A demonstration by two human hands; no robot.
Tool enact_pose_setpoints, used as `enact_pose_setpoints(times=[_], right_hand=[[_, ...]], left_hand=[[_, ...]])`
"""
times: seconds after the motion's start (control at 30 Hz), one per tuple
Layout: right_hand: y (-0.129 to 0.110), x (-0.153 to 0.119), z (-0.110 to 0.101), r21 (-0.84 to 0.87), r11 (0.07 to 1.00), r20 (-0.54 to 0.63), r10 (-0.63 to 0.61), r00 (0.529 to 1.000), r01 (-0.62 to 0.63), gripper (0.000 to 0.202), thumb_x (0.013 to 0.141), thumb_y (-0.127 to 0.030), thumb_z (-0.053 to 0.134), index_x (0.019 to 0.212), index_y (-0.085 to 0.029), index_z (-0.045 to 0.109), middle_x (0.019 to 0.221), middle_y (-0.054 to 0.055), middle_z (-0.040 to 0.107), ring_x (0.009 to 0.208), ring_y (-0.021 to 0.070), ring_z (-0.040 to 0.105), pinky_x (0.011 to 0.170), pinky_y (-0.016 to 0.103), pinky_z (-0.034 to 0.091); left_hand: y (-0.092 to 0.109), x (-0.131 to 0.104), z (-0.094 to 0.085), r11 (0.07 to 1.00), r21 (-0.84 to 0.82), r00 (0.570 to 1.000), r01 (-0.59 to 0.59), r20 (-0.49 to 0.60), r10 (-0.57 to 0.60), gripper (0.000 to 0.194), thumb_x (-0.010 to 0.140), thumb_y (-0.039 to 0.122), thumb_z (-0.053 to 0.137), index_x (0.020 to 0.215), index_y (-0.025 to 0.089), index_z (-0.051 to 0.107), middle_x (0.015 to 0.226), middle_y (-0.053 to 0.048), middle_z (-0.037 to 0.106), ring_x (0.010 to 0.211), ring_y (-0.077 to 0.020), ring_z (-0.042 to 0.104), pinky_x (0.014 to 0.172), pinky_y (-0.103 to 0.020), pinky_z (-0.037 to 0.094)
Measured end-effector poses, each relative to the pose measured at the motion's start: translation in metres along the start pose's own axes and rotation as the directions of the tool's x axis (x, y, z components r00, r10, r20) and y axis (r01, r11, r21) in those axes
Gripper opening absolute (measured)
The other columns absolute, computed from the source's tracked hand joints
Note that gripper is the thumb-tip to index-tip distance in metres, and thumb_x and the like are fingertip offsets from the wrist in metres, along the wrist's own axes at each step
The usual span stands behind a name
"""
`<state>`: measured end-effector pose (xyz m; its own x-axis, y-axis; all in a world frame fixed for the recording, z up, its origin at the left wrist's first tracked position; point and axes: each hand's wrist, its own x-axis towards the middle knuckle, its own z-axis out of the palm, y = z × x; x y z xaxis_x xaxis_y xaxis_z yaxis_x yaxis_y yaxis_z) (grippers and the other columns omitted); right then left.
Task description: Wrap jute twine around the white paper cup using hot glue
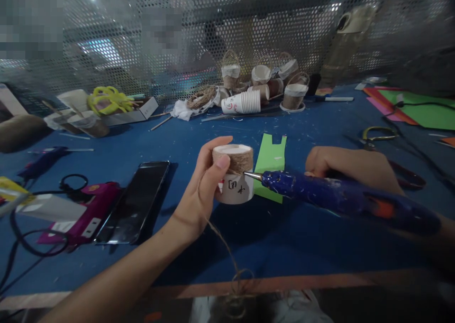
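My left hand [204,185] is closed around a small white paper cup [236,194], its thumb on the brown twine [241,161] wound round one half. Loose twine [222,237] runs from that hand down over the table's front edge. A blue glue gun [320,190] is gripped in my right hand [350,166], its metal tip at the lower border of the wound twine. Whether the tip touches the cup is hard to tell. Behind the cup and glue gun lies a green paper piece [270,157].
On the blue table, a phone [137,204] and a magenta power strip [103,204] lie left. Stacked cups [241,103] and twine-wrapped baskets [295,95] stand at the back. Pliers [405,173] and coloured paper [419,107] are right. Another glue gun [44,162] lies far left.
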<state>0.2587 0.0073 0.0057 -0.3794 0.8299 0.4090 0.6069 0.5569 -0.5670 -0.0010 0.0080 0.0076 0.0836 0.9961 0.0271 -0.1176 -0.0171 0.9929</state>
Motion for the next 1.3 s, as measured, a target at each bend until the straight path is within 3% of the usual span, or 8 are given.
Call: enact_pose_setpoints(times=[0.17,0.27,0.43,0.77,1.0,1.3], right_hand=[[0.003,0.002,-0.004,-0.018,0.997,-0.004,-0.076,0.997,0.076,0.021,0.085,-0.021,0.061,0.067,-0.024,0.049,0.068,-0.005,0.062,0.062,0.0141,0.059,0.059,0.029,0.036],[0.007,0.003,-0.007,-0.054,0.989,0.024,-0.135,0.991,0.136,0.020,0.086,-0.023,0.062,0.070,-0.024,0.051,0.069,-0.006,0.062,0.061,0.0133,0.059,0.058,0.028,0.037],[0.011,0.003,-0.008,-0.053,0.990,0.027,-0.128,0.991,0.129,0.020,0.088,-0.025,0.063,0.071,-0.025,0.051,0.070,-0.005,0.062,0.061,0.0132,0.057,0.055,0.027,0.039],[0.009,0.004,-0.007,-0.020,0.986,0.019,-0.165,0.986,0.165,0.021,0.088,-0.023,0.060,0.070,-0.025,0.050,0.068,-0.007,0.062,0.060,0.0119,0.059,0.055,0.026,0.038],[-0.004,0.001,-0.002,-0.002,0.998,-0.056,-0.057,0.997,0.057,0.021,0.085,-0.019,0.056,0.066,-0.024,0.049,0.067,-0.008,0.061,0.061,0.0111,0.058,0.058,0.028,0.036],[0.000,0.002,-0.004,0.005,0.998,-0.058,-0.056,0.997,0.057,0.021,0.084,-0.023,0.059,0.065,-0.024,0.050,0.066,-0.007,0.061,0.061,0.0121,0.058,0.059,0.029,0.036]], left_hand=[[-0.002,0.005,-0.004,0.995,-0.070,0.997,-0.077,-0.020,0.075,0.043,0.086,0.051,0.066,0.120,0.025,0.064,0.100,-0.002,0.073,0.084,-0.0184,0.068,0.070,-0.025,0.053],[-0.001,0.005,-0.004,0.993,-0.107,0.998,-0.057,-0.029,0.054,0.042,0.086,0.049,0.065,0.120,0.024,0.065,0.097,-0.003,0.075,0.079,-0.0190,0.070,0.068,-0.028,0.055],[0.006,0.002,0.001,0.978,-0.209,1.000,-0.017,-0.018,0.013,0.037,0.087,0.042,0.062,0.116,0.021,0.064,0.095,-0.005,0.078,0.078,-0.0196,0.074,0.071,-0.030,0.059],[0.003,0.005,0.001,0.985,-0.169,0.999,-0.040,-0.012,0.038,0.041,0.084,0.050,0.065,0.113,0.021,0.066,0.092,-0.004,0.076,0.076,-0.0202,0.072,0.068,-0.030,0.054],[0.004,0.003,0.001,0.985,-0.172,1.000,0.003,0.002,-0.002,0.045,0.081,0.051,0.070,0.113,0.021,0.070,0.090,-0.002,0.074,0.073,-0.0165,0.067,0.064,-0.025,0.052],[0.014,0.002,0.005,0.965,-0.262,0.997,0.029,-0.056,-0.045,0.048,0.071,0.045,0.073,0.109,0.016,0.070,0.085,-0.005,0.076,0.072,-0.0203,0.070,0.063,-0.028,0.053]])
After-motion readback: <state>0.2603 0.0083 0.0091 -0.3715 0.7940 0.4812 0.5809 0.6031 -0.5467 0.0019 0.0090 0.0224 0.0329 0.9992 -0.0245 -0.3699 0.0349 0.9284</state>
